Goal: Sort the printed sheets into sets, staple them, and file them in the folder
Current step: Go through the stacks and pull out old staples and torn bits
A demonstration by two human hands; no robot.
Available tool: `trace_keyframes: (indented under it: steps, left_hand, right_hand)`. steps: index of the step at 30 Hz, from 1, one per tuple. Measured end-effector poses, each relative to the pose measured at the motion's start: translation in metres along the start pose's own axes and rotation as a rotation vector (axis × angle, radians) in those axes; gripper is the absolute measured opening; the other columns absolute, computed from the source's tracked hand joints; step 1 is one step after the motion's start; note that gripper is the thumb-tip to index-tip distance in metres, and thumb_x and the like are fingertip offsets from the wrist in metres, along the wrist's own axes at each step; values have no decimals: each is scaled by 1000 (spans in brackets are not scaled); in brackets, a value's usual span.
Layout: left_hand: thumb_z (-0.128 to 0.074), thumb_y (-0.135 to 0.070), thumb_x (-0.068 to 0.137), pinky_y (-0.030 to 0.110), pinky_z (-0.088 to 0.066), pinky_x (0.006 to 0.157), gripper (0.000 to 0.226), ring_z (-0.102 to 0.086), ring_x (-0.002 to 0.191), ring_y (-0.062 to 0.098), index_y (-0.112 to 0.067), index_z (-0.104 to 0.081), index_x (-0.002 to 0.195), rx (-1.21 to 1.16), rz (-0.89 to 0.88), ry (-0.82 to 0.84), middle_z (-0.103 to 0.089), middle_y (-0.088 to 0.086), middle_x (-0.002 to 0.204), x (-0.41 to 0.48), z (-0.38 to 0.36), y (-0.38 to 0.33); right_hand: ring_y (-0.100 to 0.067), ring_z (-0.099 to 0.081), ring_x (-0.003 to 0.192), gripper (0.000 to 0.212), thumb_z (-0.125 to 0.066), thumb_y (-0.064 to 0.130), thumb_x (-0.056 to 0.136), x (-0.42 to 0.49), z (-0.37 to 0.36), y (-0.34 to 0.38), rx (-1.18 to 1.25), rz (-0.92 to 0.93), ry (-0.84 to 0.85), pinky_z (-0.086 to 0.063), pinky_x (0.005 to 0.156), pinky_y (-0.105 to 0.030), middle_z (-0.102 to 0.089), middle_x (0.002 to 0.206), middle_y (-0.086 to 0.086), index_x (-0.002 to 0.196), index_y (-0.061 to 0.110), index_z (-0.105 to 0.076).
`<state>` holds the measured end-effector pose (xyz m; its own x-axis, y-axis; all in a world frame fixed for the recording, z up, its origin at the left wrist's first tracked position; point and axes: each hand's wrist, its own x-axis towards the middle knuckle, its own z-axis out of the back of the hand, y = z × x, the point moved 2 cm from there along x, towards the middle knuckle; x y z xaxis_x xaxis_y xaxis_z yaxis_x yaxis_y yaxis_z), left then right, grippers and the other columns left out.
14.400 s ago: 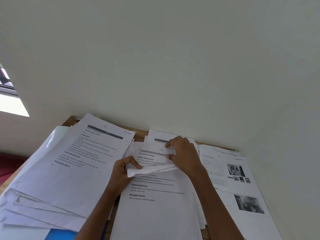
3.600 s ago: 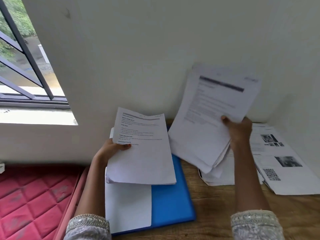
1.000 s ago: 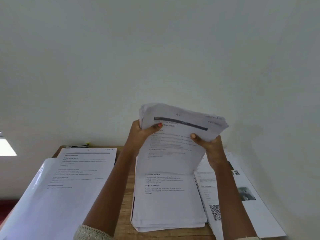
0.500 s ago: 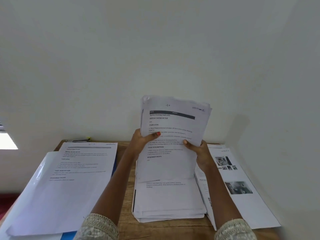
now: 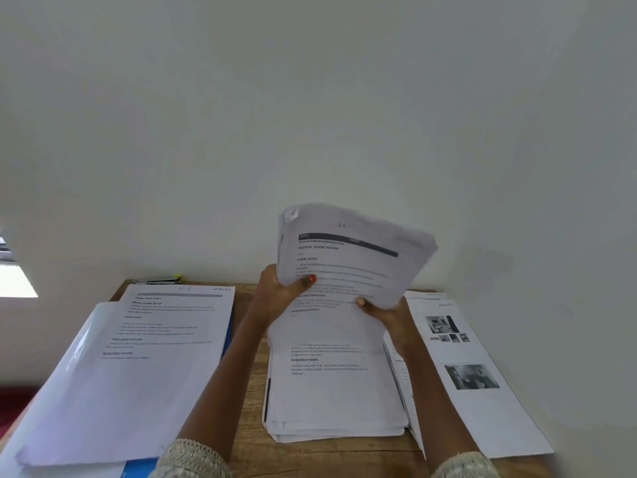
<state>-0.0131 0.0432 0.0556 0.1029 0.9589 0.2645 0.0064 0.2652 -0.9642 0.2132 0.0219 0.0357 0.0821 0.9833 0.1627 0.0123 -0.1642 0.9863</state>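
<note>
Nearest, a corner of the blue folder (image 5: 138, 470) peeks out under the left pile of sheets (image 5: 138, 381), which lies on the wooden desk (image 5: 250, 419). In the middle of the desk sits a thick centre stack (image 5: 331, 398) of printed pages. To its right, sheets with photos (image 5: 468, 377) lie along the wall.

Above the far end of the centre stack, both hands hold up a bundle of sheets (image 5: 348, 257), clear of the desk and tilted. The left hand (image 5: 279, 291) grips its lower left edge with the thumb across the printed face. The right hand (image 5: 386, 313) grasps the bottom edge from below, thumb in front.

At the desk's far left edge lies a small black and yellow object (image 5: 162, 280), too small to identify.
</note>
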Motion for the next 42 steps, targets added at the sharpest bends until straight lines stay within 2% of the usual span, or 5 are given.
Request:
trace_keyframes:
  steps: [12, 18, 23, 32, 42]
  left_hand:
    - [-61, 1, 88, 31, -59, 62, 22, -73, 77, 21, -8, -63, 108, -330, 214, -15, -76, 6, 90, -4, 22, -27]
    - [-69, -3, 85, 29, -58, 59, 22, -73, 75, 21, -6, -65, 106, -197, 386, -42, -76, 4, 87, -45, 22, 23]
    - [-73, -5, 80, 41, -60, 74, 40, -69, 93, 33, -3, -60, 119, -89, 447, -54, -69, 16, 110, -75, 17, 60]
    - [-77, -17, 73, 53, -58, 79, 58, -70, 96, 33, -10, -53, 126, -105, 422, -68, -68, 13, 115, -90, 18, 77]
    - [-78, -14, 76, 33, -60, 64, 68, -72, 87, 23, -26, -40, 130, -156, 346, -84, -65, 7, 116, -82, 19, 86]
  right_hand:
    - [-16, -71, 89, 24, -77, 15, 76, -39, -5, 37, -14, -284, 119, -58, 77, -31, -73, 100, -2, 99, 16, -70]
    - [-27, -67, 102, 85, -95, 33, 38, -107, -1, -29, 92, -593, 150, -52, 92, -45, -71, 109, -10, 114, 7, -67]
    - [-26, -69, 100, 46, -80, 14, 71, -139, 8, -52, 127, -690, 165, -55, 86, -42, -71, 109, -11, 114, 5, -66]
    - [-5, -61, 82, 47, -78, 16, 77, -93, 17, -25, -427, -196, -225, -46, 67, -8, -63, 105, 0, 117, 17, -53]
    - [-5, -55, 72, 21, -79, 11, 74, -21, -10, -11, -682, 104, -77, -40, 64, -3, -67, 84, 2, 91, 17, -68]
